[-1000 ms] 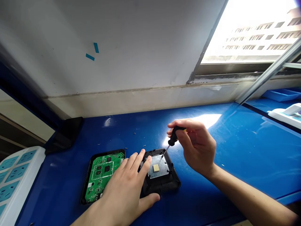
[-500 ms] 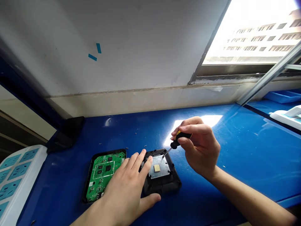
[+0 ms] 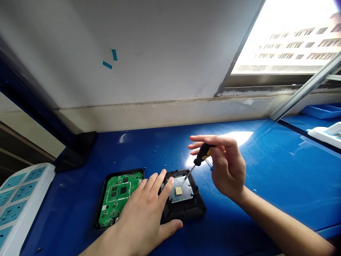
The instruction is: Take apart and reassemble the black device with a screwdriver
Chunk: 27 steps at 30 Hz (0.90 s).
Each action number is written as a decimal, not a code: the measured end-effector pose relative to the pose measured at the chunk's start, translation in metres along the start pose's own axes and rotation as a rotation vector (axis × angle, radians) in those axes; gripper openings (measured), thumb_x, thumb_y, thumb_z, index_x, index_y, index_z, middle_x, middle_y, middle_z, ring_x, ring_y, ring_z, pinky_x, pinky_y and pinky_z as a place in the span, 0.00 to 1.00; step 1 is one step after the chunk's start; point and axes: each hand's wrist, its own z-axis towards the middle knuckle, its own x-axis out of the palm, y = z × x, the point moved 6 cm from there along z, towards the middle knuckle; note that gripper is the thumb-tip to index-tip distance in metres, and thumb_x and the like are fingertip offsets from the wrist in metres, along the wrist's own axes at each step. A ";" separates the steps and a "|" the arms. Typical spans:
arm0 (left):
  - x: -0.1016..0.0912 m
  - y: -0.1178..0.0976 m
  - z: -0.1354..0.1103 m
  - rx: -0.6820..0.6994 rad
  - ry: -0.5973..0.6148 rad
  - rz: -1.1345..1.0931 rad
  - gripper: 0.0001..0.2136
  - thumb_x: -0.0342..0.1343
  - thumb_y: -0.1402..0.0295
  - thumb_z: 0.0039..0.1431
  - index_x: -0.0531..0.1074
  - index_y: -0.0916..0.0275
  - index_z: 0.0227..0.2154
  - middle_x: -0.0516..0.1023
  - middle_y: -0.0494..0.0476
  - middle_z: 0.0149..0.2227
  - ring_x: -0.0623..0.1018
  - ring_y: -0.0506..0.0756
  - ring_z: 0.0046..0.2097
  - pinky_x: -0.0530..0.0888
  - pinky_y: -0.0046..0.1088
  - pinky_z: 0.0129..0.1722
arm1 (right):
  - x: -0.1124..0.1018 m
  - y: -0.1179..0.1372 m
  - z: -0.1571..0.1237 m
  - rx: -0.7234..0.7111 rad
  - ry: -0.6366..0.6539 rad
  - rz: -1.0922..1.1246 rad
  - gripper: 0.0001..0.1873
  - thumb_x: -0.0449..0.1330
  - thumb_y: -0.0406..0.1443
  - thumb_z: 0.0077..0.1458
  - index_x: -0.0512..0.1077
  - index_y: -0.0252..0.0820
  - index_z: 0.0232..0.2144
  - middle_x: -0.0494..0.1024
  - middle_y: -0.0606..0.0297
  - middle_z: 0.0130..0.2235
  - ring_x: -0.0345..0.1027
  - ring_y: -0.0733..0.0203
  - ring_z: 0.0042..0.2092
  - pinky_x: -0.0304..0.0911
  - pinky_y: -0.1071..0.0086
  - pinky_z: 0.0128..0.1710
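My right hand [image 3: 226, 167] holds a small black-and-yellow screwdriver [image 3: 204, 154] between thumb and fingers, the fingertips stretched past the handle. Its shaft slants down to the upper right corner of a metal plate [image 3: 183, 199] in a black plastic cover [image 3: 200, 210]. A square tan pad [image 3: 178, 191] sits in the middle of that plate. Spread out, my left hand [image 3: 145, 209] rests with its fingertips on the cover's left side. Beneath its back and wrist, partly hidden, is a green circuit board [image 3: 110, 204] in a black housing [image 3: 100, 193].
Several tiny screws, one a small screw [image 3: 165, 165], lie behind the cover on the blue table [image 3: 128, 145]. On the left is a white power strip [image 3: 44, 181] with teal sockets, near a black object [image 3: 77, 151]. A blue tray [image 3: 321, 111] stands at far right.
My right fingers have straightened and shifted around the screwdriver handle, which looks turned and more upright. The tip stays at the same plate corner. My left hand keeps its place on the cover.
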 end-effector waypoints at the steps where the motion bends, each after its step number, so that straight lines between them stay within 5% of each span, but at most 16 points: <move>1: 0.000 0.000 0.000 -0.001 0.002 0.001 0.41 0.62 0.47 0.61 0.55 0.59 0.71 0.48 0.68 0.74 0.57 0.77 0.71 0.62 0.67 0.63 | 0.000 0.000 0.000 -0.013 0.003 0.016 0.08 0.54 0.37 0.70 0.71 0.49 0.48 0.79 0.62 0.49 0.80 0.59 0.41 0.79 0.62 0.34; 8: -0.001 0.000 -0.001 0.001 -0.003 -0.004 0.41 0.62 0.47 0.61 0.56 0.59 0.71 0.49 0.69 0.74 0.58 0.77 0.71 0.63 0.66 0.64 | -0.005 0.000 0.002 -0.041 -0.041 -0.001 0.10 0.66 0.32 0.61 0.75 0.50 0.44 0.70 0.68 0.39 0.75 0.63 0.36 0.77 0.64 0.30; 18: 0.000 0.000 -0.002 0.006 -0.020 0.007 0.40 0.63 0.48 0.61 0.56 0.58 0.71 0.49 0.68 0.74 0.59 0.76 0.71 0.63 0.66 0.63 | -0.002 0.007 -0.005 -0.089 0.070 -0.099 0.19 0.48 0.29 0.71 0.73 0.48 0.55 0.80 0.59 0.50 0.78 0.57 0.47 0.79 0.57 0.41; 27: 0.000 0.000 -0.002 0.016 -0.055 0.006 0.41 0.64 0.48 0.60 0.57 0.58 0.70 0.51 0.68 0.73 0.60 0.76 0.70 0.66 0.64 0.63 | -0.004 0.005 -0.003 -0.126 0.008 -0.179 0.17 0.63 0.29 0.62 0.75 0.53 0.50 0.72 0.65 0.41 0.75 0.61 0.38 0.78 0.61 0.35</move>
